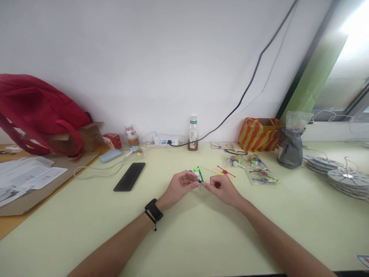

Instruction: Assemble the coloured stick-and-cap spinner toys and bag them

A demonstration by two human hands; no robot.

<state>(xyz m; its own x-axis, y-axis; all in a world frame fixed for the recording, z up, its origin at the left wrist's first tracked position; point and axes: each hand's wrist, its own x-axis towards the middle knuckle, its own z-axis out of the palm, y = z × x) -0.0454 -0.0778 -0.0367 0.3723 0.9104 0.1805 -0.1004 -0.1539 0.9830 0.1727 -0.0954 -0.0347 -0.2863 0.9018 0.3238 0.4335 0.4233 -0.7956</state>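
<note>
My left hand [182,184], a dark watch on its wrist, pinches a small black and clear part [200,181] between thumb and fingertips. Curled fingers bring my right hand [226,188] up against that same part, with the thumb tip at its right side; what the fingers close on is too small to make out. Just behind the fingertips lie small green and blue plastic pieces [197,169], partly hidden by the hands. A red plastic pointer piece [226,171] rests on the table beyond my right hand, with yellow pieces near it.
Clear bags of colourful small parts [261,173] lie to the right, near stacked grey discs [348,181]. A black phone [129,177] is at left. A drink bottle [193,134], power strip [165,139] and striped bag [256,134] stand along the wall.
</note>
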